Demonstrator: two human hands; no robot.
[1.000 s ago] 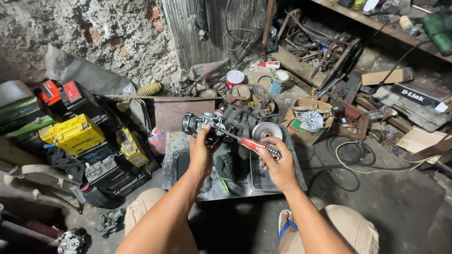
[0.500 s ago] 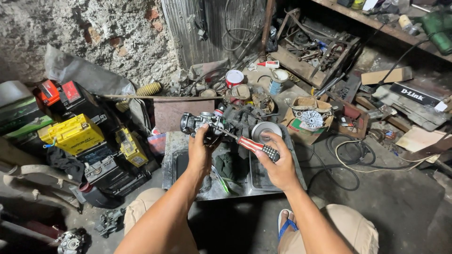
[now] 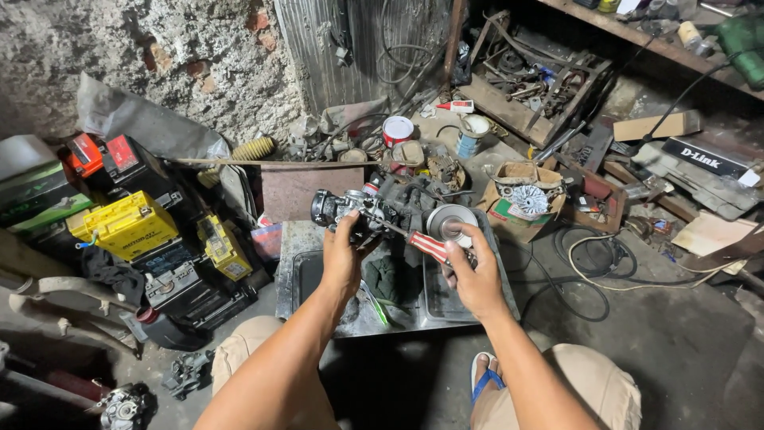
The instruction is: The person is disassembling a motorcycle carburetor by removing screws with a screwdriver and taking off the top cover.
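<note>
The left hand [image 3: 342,259] clasps a small dark metal engine part [image 3: 350,211], its fingers closed around it, held up over a metal tray [image 3: 469,306] on the floor. The right hand [image 3: 473,275] grips a red-and-white-handled screwdriver [image 3: 422,243], whose shaft reaches into the part. Yellow batteries [image 3: 127,227] sit well left.

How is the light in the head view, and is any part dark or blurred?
Head view: soft even light on the left hand, the carburetor and the screwdriver held by the right hand; deep shadow between the knees and under the shelf; edges bend slightly; no glare.
</note>
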